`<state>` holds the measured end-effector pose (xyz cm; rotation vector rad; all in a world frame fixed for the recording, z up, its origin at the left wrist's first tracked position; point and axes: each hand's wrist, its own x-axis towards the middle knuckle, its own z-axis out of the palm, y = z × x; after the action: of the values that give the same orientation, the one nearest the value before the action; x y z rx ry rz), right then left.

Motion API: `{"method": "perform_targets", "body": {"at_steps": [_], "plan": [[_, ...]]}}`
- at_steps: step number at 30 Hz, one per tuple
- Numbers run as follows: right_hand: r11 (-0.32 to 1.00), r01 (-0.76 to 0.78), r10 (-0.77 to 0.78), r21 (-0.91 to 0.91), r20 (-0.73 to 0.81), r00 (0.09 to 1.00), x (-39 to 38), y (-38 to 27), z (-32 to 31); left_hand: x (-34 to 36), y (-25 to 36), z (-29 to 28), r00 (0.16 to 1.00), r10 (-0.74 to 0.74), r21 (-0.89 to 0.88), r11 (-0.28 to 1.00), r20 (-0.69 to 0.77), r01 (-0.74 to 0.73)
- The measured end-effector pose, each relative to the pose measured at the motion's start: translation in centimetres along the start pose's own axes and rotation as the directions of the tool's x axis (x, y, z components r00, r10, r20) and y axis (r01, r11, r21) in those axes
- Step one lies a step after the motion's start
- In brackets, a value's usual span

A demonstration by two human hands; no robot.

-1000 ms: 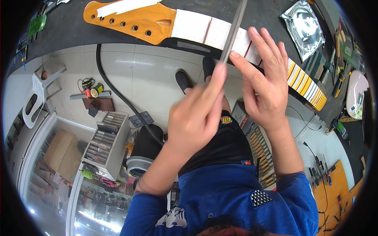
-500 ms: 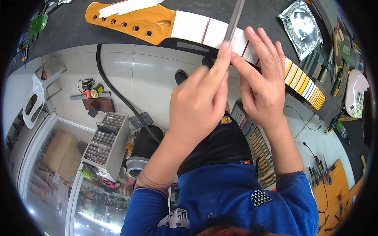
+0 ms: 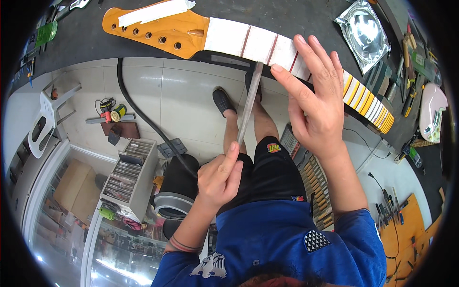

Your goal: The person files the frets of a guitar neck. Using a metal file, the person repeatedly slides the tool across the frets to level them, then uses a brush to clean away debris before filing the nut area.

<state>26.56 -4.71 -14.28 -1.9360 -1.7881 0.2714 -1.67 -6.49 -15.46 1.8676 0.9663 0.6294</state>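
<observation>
A guitar neck with an orange headstock [image 3: 184, 31] lies along the dark bench [image 3: 71, 43]. White tape [image 3: 224, 36] masks its fretboard between reddish lines; its right end [image 3: 373, 105] has close yellow and white stripes. My left hand [image 3: 220, 177] is closed on a long grey file [image 3: 251, 95], whose tip reaches the neck's near edge. My right hand [image 3: 318, 98] has its fingers stretched out over the taped fretboard, index finger at the near edge to the right of the file, thumb below the neck. A loose white strip [image 3: 153, 10] lies on the headstock.
A foil-covered round item [image 3: 361, 36], hand tools [image 3: 409, 100] and a pale pink object [image 3: 432, 112] lie to the right. Below the bench are a white chair [image 3: 45, 119], a black hose [image 3: 138, 112], a case rack [image 3: 126, 174] and a sanding tool [image 3: 117, 112].
My left hand has drawn the file down toward my body, so its tip now sits at the neck's edge. My right hand stays on the neck; the neck has shifted slightly.
</observation>
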Motion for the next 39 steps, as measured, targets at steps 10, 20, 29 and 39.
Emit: {"method": "perform_targets", "body": {"at_steps": [10, 20, 29, 39], "plan": [[1.000, 0.004, -0.003, 0.006, -0.016, 1.000, -0.2, 0.2, 0.1, 0.4, 0.1, 0.1, 0.999, -0.030, -0.026, 0.999, 0.042, 0.031], [1.000, 0.001, -0.001, 0.014, 0.010, 1.000, -0.1, 0.1, -0.2, 11.2, 1.4, 2.2, 0.998, 0.065, -0.044, 0.997, -0.005, -0.065], [1.000, 0.003, -0.004, 0.020, 0.020, 1.000, 0.0, 0.0, -0.3, -1.1, 0.8, -0.8, 0.997, -0.034, 0.082, 0.996, 0.076, 0.027], [1.000, 0.008, -0.008, 0.019, 0.023, 1.000, -0.1, 0.2, -0.2, 1.3, 0.4, -0.7, 0.999, -0.005, -0.023, 1.000, 0.037, 0.006]]}}
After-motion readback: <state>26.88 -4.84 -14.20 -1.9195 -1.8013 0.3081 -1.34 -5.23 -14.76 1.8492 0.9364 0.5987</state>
